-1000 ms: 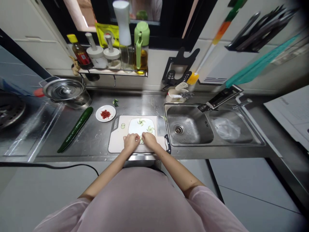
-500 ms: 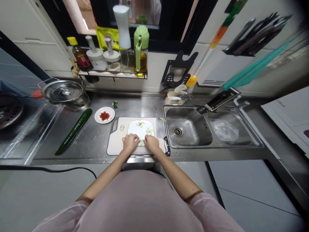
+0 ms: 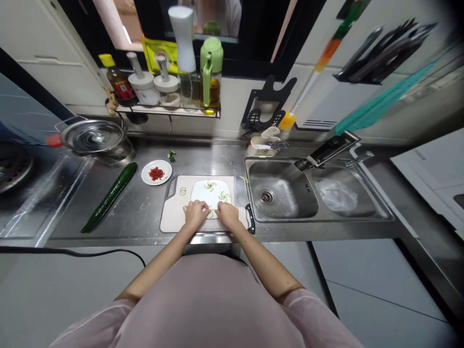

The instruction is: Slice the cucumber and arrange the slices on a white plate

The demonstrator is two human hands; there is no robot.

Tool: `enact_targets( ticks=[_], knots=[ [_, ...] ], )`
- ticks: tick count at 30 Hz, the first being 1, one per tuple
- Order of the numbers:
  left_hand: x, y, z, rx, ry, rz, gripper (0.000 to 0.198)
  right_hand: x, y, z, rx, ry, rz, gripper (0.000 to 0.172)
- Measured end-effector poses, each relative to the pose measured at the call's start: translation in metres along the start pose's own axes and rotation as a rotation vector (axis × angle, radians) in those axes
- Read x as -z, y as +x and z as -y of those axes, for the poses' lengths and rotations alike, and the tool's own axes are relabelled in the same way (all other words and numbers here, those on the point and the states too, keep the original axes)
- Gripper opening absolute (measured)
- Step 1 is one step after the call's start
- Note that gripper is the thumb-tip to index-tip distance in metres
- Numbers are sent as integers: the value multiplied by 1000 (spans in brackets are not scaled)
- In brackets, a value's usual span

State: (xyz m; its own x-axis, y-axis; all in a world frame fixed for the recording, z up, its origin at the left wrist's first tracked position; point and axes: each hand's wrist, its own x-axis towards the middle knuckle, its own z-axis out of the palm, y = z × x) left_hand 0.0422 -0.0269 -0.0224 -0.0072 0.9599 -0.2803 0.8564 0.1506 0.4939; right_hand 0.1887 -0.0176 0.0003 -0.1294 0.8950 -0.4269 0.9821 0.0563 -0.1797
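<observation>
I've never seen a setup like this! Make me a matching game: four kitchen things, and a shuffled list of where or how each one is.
Things
1. whole cucumber
2. square plate
3. round plate
4. clear plastic bag

Where or how
A. holding small red pieces
B. dark green, left of the cutting board
C. in the right-hand sink basin
D. bearing swirls of cucumber slices

Pairs: 1-B, 2-D, 3-A, 4-C

Single head view, well above and behind left hand (image 3: pixel 196 214) and right hand (image 3: pixel 227 215); faces forward, down; wide, wall (image 3: pixel 232 104) beyond hands.
</observation>
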Motion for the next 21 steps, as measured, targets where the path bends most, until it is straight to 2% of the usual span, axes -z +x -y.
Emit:
enact_targets(
  ticks=[5, 15, 21],
  knots=[
    [1, 0, 1, 3, -10, -1, 17, 2, 0, 0, -6, 2, 21, 23],
    [3, 4, 8, -38, -37, -20, 18, 4, 1, -4, 58, 50, -45, 22],
    [8, 6, 10, -14, -76, -99, 22, 5, 0, -3, 77, 76, -76, 23]
  ],
)
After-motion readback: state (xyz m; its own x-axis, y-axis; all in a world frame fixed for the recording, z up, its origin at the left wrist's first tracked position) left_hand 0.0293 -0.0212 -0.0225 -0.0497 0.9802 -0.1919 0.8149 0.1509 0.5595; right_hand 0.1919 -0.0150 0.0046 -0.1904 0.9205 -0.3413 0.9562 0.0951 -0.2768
